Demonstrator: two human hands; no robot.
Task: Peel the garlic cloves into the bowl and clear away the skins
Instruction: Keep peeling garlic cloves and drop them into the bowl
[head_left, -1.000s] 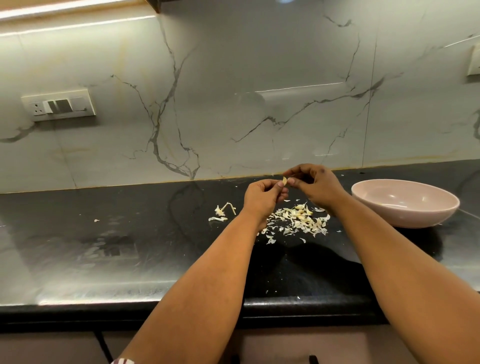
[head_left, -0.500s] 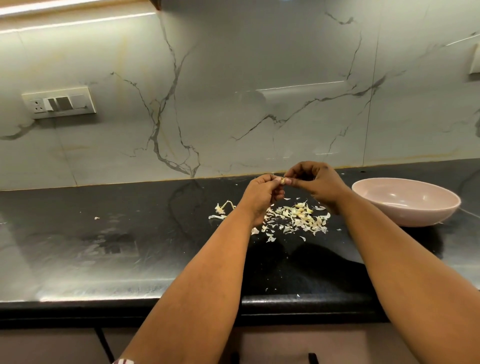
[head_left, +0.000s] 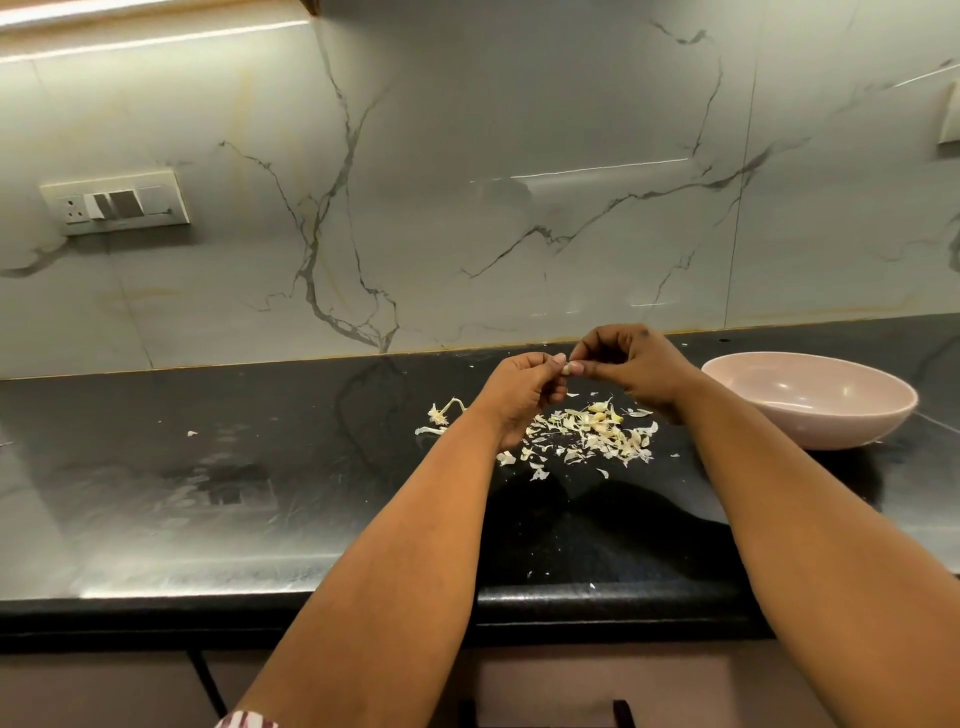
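Where skins (head_left: 592, 434) lie, black counter (head_left: 208, 467).

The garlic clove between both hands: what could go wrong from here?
1. Both hands, left and right, pinch the garlic clove above the skin pile, not the pink bowl; if it slips, it may land among the skins.
2. Loose skins lie near the black countertop edge and may fall off.

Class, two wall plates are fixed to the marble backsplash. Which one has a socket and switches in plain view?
The switch plate on the left, above the counter. The other plate is cut off by the right edge, showing no detail.
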